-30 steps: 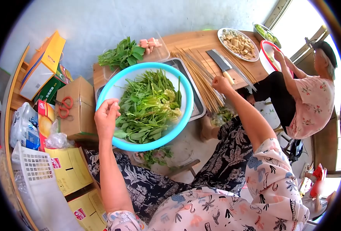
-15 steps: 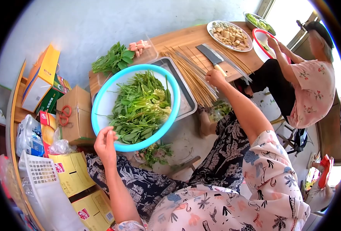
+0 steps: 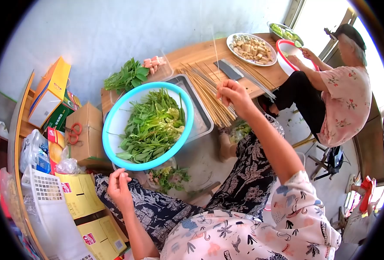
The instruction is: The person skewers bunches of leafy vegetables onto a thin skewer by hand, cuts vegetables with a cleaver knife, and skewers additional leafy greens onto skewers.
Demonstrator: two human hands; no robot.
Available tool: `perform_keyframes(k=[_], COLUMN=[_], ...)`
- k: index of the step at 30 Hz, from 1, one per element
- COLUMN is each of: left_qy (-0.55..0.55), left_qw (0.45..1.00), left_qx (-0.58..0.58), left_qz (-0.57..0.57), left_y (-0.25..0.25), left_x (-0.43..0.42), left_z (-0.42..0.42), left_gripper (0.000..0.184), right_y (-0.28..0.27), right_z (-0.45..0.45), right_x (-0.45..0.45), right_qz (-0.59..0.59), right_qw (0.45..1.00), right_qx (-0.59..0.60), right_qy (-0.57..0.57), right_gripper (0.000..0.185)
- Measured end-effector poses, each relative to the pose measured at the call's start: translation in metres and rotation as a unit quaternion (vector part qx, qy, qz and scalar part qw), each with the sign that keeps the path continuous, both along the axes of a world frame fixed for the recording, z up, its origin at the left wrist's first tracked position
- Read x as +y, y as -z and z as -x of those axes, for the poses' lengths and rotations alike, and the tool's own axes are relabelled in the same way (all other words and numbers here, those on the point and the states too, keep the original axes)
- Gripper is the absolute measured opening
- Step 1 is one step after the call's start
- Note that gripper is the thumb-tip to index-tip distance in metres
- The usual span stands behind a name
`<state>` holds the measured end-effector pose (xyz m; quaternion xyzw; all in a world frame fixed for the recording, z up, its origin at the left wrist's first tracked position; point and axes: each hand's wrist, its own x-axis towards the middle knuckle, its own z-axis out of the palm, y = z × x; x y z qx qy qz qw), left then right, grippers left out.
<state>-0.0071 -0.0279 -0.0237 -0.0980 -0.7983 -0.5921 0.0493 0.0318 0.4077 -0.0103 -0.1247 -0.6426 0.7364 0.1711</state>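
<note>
My right hand point(image 3: 236, 97) is closed in a pinch on a thin bamboo skewer point(image 3: 216, 56), which points up from its fingers. Below and beside this hand lies a pile of bamboo skewers point(image 3: 202, 89) on the wooden table. My left hand point(image 3: 120, 187) has its fingers curled together just off the near rim of a blue-rimmed basin point(image 3: 184, 136); whether anything is between the fingers is hidden. Leafy green stems point(image 3: 155, 125) fill much of the basin. A cleaver point(image 3: 229, 69) lies past my right hand, its handle covered by that hand.
A metal tray point(image 3: 205, 117) sits partly under the basin. Beyond are more greens point(image 3: 129, 73), pink pieces point(image 3: 154, 63) and a plate of cut pieces point(image 3: 232, 42). A co-worker point(image 3: 346, 93) sits at right by a red-rimmed basin point(image 3: 280, 47). Boxes point(image 3: 85, 130) stand left.
My right hand has moved left and lifted from near the cleaver's handle, now with a skewer upright in it. My left hand has dropped slightly away from the basin's rim.
</note>
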Motion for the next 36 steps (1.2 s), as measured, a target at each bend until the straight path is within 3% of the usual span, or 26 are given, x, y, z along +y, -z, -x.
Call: perform_keyframes(k=[5,9,13,17,23,29,31,33,36], left_qy=[0.016,0.044,0.056,0.103,0.204,0.307,0.322,0.357,0.351], left_qw=[1.000,0.999,0.998,0.994,0.975,0.922,0.902,0.851,0.851], left_qx=[-0.023,-0.011,-0.022,-0.017,-0.018,0.031,0.018,0.106,0.095], left_qz=[-0.009,-0.001,-0.007,0.012,0.082,0.233,0.289,0.369,0.380], left_y=[0.005,-0.008,-0.016,-0.022,-0.023,-0.009,-0.005,0.000,0.003], left_x=[0.001,0.004,0.011,0.027,0.063,0.076,0.079,0.083,0.091], left_z=[-0.006,-0.004,0.003,0.025,0.070,0.098,0.096,0.092,0.090], left_gripper=[0.015,0.015,0.014,0.015,0.011,0.010,0.014,0.024,0.025], right_y=[-0.019,-0.008,-0.011,-0.029,-0.025,-0.018,-0.020,-0.023,-0.021], right_z=[0.012,0.035,0.028,0.019,0.008,0.012,0.012,0.013,0.015], right_x=[-0.031,-0.035,-0.054,-0.062,-0.056,-0.061,-0.063,-0.065,-0.066], right_qz=[0.165,0.147,0.118,0.057,0.065,0.082,0.078,0.074,0.065], right_qw=[0.985,0.988,0.988,0.992,0.990,0.985,0.983,0.984,0.984], right_qx=[0.022,0.039,0.014,0.043,0.048,0.024,0.023,0.026,0.032], right_qy=[-0.042,-0.016,-0.093,-0.102,-0.119,-0.148,-0.164,-0.161,-0.161], right_gripper=[0.014,0.022,0.043,0.045,0.046,0.044,0.043,0.043,0.043])
